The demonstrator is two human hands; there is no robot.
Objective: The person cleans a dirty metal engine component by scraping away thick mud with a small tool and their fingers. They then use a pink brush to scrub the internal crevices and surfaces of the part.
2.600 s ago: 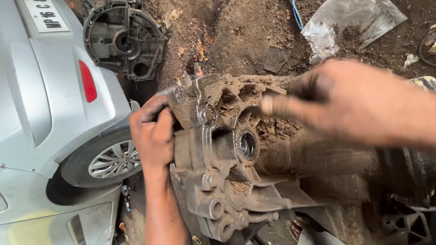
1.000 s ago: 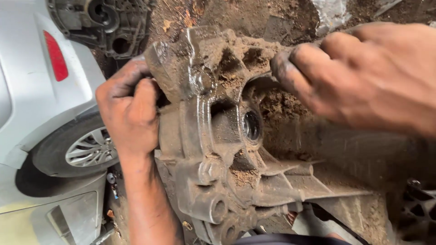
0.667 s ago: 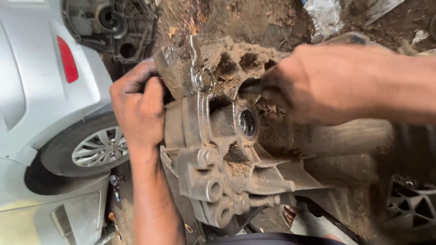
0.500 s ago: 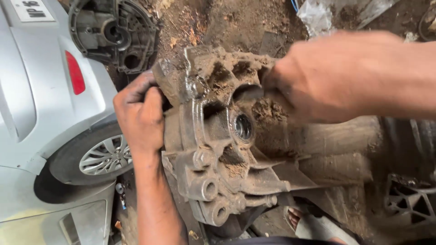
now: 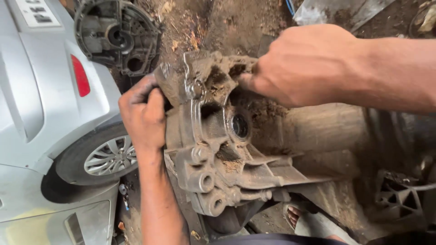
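A mud-caked cast-metal housing [image 5: 213, 145] sits at centre of view, propped upright over the dirt floor [image 5: 236, 22], its ribbed and bored face turned toward the camera. Left hand [image 5: 141, 115] is wrapped around the housing's left edge, fingers curled behind and thumb forward, a closed grip; judged to be steadying the casting so it does not tip or twist. Right hand [image 5: 304, 63] comes in from the right, fingers bunched together and pressed into a dirt-filled pocket at the housing's far top edge; whether it pinches anything there cannot be told, since the fingertips are hidden by the knuckles. The bearing bore [image 5: 239, 126] near the middle looks cleaner than the packed cavities around it. A silver car [image 5: 41, 90] with a red lamp and a wheel [image 5: 109, 156] stands left of the housing. A dark round engine part [image 5: 116, 38] lies far left on the floor. A clear plastic sheet [image 5: 336, 11] lies far right. A sandalled foot [image 5: 309, 220] shows near, below the housing.
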